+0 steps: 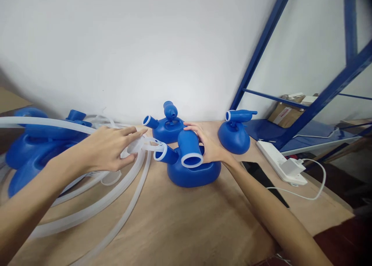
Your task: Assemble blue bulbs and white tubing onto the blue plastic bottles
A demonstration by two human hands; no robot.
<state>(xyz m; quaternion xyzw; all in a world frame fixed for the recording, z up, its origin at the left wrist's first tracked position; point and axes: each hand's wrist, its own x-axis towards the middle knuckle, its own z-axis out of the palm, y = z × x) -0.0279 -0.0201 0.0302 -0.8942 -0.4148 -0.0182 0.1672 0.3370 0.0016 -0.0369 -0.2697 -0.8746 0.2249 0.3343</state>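
Observation:
A blue plastic bottle [193, 175] stands on the brown tabletop [174, 219], with a slanted open neck at its left. My right hand [207, 144] is wrapped round a separate-looking blue cylinder [188, 144] with a white rim, held over the bottle's top. Between the thumb and fingers of my left hand [109, 147] is a clear plastic cap [136, 145], whose strap reaches the bottle's left neck. Pale flexible tubes [128, 180] curve below and around my left hand.
Two more blue bottles stand behind, one at centre [167, 132] and one right [234, 138]. Others cluster at left [35, 161]. A phone [263, 180], a white power strip [276, 159] with charger and cable, and a blue metal shelf frame [261, 49] are at right.

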